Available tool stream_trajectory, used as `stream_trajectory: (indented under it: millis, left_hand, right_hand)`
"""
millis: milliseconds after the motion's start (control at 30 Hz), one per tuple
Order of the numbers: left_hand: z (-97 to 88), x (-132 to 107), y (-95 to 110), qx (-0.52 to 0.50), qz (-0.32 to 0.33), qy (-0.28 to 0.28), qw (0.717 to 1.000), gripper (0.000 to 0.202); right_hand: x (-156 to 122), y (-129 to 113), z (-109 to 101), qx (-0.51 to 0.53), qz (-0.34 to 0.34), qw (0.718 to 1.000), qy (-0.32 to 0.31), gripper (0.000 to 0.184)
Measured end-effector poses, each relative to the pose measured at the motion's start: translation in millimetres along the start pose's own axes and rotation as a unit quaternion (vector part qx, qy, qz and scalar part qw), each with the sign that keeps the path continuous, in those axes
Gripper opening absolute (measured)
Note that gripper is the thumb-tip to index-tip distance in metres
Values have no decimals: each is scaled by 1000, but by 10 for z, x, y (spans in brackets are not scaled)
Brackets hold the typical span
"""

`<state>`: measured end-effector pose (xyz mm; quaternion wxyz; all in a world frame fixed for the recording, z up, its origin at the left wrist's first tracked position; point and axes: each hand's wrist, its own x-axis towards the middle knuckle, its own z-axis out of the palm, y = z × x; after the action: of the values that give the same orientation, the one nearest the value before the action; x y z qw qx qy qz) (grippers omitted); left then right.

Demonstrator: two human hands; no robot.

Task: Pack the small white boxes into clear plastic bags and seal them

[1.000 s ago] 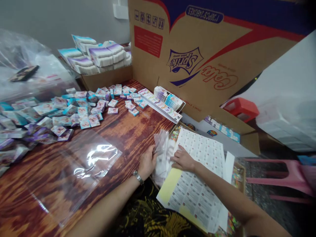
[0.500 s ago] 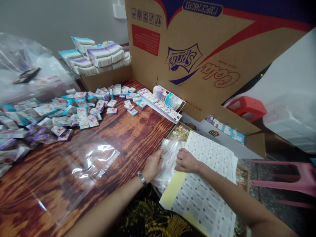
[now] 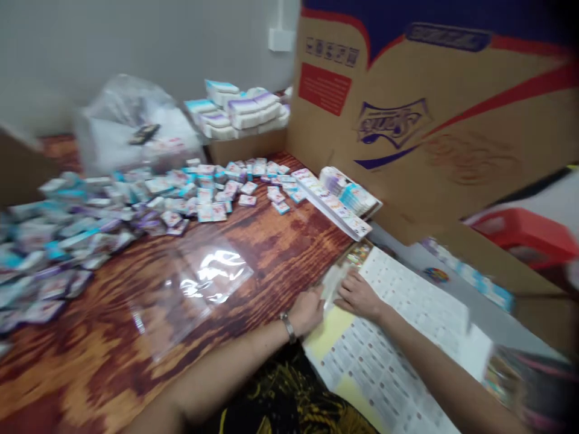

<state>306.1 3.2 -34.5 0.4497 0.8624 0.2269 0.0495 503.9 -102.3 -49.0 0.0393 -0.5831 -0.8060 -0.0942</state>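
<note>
My left hand [image 3: 306,311], with a metal watch [image 3: 287,327] on its wrist, is closed at the near side of some clear plastic bags [image 3: 333,279]. Opposite it, my right hand [image 3: 359,295] has its fingers curled on the same bags, just above the sticker sheets [image 3: 416,288]. The hands are close together, and motion blur hides the fine finger detail. Printed rows of labels cover the sheets, which have yellowish backing strips. To the left, a flat clear bag [image 3: 217,274] lies on the wood-patterned table [image 3: 271,253].
Many small blue and purple boxes [image 3: 113,211] are heaped along the left. Behind them stand a white plastic sack [image 3: 136,129] and a carton [image 3: 248,144] of stacked flat packs. A big cardboard box [image 3: 407,163] rises at the back right, near a red stool [image 3: 527,235].
The view has swung left, so the scene sits farther right. Both hands remain at the plastic bags, less of which shows between them now.
</note>
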Motion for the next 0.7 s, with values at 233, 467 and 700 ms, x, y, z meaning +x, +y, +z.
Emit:
stream_trajectory:
  millis: [233,467,700]
  left_hand:
    - [-1054,-1379,-770,306,-70,307,898,37]
    - [-1086,-1944,-1286,419,-60,267,866,32]
    - [-855,-2080,-1285,433,-68,256,861,37]
  right_hand:
    - [1028,-407,-194,121,-39,986,109,13]
    - [2493,-1615,97,175,-143,974,25,21]
    - [3040,-1822,290,44,-241,966,-81,20]
